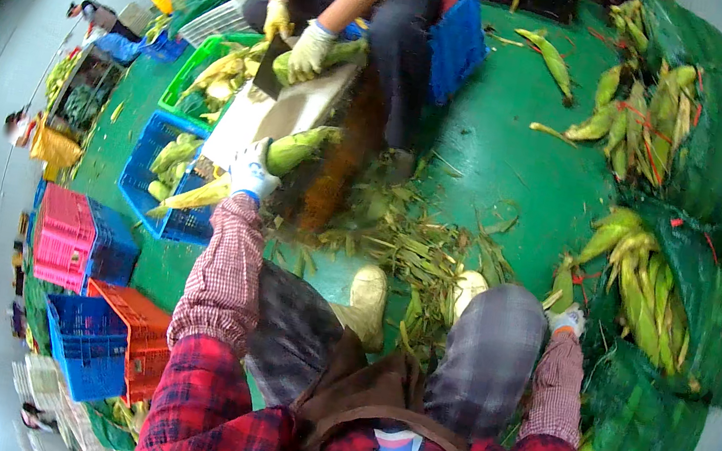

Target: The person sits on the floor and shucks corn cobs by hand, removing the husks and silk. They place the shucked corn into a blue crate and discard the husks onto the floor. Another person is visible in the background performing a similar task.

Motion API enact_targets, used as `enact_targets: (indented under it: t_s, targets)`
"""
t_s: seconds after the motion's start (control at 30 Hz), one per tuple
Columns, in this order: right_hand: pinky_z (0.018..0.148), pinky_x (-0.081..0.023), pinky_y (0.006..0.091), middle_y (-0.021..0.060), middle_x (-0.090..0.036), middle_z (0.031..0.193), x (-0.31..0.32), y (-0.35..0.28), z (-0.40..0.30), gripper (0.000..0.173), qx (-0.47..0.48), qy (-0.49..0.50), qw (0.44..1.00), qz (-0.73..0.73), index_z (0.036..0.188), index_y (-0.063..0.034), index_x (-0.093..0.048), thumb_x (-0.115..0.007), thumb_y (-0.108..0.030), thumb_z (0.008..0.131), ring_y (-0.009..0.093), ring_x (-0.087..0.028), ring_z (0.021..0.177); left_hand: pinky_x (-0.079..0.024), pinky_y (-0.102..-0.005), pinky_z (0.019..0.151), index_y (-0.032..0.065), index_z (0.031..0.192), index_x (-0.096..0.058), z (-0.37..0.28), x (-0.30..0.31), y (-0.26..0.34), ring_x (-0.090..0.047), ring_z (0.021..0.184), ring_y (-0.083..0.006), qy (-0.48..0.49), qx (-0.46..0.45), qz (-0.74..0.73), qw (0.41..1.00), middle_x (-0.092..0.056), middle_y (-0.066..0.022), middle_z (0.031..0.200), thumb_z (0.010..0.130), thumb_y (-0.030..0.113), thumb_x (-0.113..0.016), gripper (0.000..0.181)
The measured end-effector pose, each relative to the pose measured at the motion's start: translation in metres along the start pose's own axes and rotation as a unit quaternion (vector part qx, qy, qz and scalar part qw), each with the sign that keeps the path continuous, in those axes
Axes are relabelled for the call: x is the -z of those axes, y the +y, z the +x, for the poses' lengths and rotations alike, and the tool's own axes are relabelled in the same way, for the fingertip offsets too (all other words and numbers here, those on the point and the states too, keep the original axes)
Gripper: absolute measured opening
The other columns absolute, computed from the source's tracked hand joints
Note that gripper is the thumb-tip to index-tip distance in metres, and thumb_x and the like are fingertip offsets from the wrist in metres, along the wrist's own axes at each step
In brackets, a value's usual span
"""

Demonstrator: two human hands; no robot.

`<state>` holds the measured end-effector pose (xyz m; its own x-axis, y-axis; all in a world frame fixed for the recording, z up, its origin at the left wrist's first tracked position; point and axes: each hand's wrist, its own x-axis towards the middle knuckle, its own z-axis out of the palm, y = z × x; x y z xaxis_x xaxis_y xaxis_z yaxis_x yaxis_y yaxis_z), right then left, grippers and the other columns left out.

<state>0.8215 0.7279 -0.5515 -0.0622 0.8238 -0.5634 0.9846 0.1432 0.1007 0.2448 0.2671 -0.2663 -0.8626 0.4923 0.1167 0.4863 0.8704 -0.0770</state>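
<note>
My left hand [254, 169], in a white glove, grips a green unhusked ear of corn [299, 150] at the near edge of a white cutting board [234, 126]. On my right, low beside my knee, my gloved right hand [568, 319] is closed around the lower end of another ear of corn [563, 285]. That ear stands roughly upright near an open green mesh sack [699, 258] of corn. Across the board, a co-worker's gloved hand [310, 53] presses an ear flat while their other hand [279, 19] holds a broad-bladed cleaver [270, 68].
A blue crate [168, 228] and a green crate [176, 82], both holding corn, stand left of the board. Husk scraps [401, 235] litter the floor before my boots. More crates [95, 340] stack at left; bundled ears [649, 121] lie at upper right.
</note>
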Motion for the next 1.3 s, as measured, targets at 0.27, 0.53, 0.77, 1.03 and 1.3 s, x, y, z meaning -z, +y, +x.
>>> enact_targets:
  t_s: [0.27, 0.53, 0.77, 1.03, 1.3]
  targets:
    - [0.095, -0.051, 0.0423, 0.0225, -0.064, 0.122, -0.108, -0.003, 0.007, 0.078, 0.124, 0.082, 0.963, 0.226, 0.128, 0.0027, -0.056, -0.083, -0.041, 0.069, 0.038, -0.062, 0.112, -0.031, -0.0447, 0.110, 0.0188, 0.140, -0.049, 0.002, -0.001, -0.001, -0.047, 0.129, -0.0281, -0.004, 0.005, 0.021, 1.000, -0.055, -0.0068, 0.135, 0.066, 0.024, -0.074, 0.078]
    - [0.098, -0.047, 0.0407, 0.0193, -0.058, 0.128, 0.063, -0.037, -0.091, 0.077, 0.367, 0.226, 0.837, 0.336, 0.134, 0.0027, -0.047, -0.084, -0.018, 0.070, 0.032, -0.058, 0.116, -0.026, -0.0530, 0.115, 0.0165, 0.138, -0.050, 0.008, 0.007, -0.011, -0.047, 0.127, -0.0294, 0.186, -0.049, 0.011, 0.981, -0.056, -0.0088, 0.131, 0.068, 0.029, -0.079, 0.076]
    - [0.088, -0.051, 0.0333, 0.0078, -0.061, 0.118, 0.199, -0.117, -0.207, 0.057, 0.421, 0.003, 0.640, 0.643, 0.135, -0.0031, -0.049, -0.069, -0.004, 0.082, 0.020, -0.060, 0.104, -0.030, -0.0501, 0.113, 0.0148, 0.133, -0.056, 0.022, 0.020, 0.020, -0.050, 0.126, -0.0298, 0.246, -0.062, -0.030, 0.967, -0.057, -0.0113, 0.133, 0.077, 0.023, -0.074, 0.059]
    - [0.091, -0.049, 0.0303, 0.0070, -0.062, 0.115, 0.270, -0.207, -0.305, 0.043, 0.525, -0.064, 0.564, 0.634, 0.126, -0.0009, -0.055, -0.068, -0.003, 0.086, 0.018, -0.062, 0.103, -0.033, -0.0459, 0.112, 0.0110, 0.140, -0.049, -0.006, 0.062, 0.087, -0.046, 0.130, -0.0342, 0.225, -0.209, -0.178, 0.935, -0.052, -0.0167, 0.139, 0.076, 0.037, -0.077, 0.075]
    - [0.095, -0.049, 0.0314, 0.0079, -0.065, 0.118, 0.284, -0.275, -0.376, 0.057, 0.525, -0.108, 0.534, 0.654, 0.127, -0.0019, -0.054, -0.080, -0.007, 0.077, 0.018, -0.063, 0.105, -0.030, -0.0425, 0.117, -0.0006, 0.149, -0.035, -0.054, 0.107, 0.147, -0.040, 0.138, -0.0341, 0.117, -0.355, -0.426, 0.824, -0.040, -0.0228, 0.149, 0.062, 0.045, -0.089, 0.112]
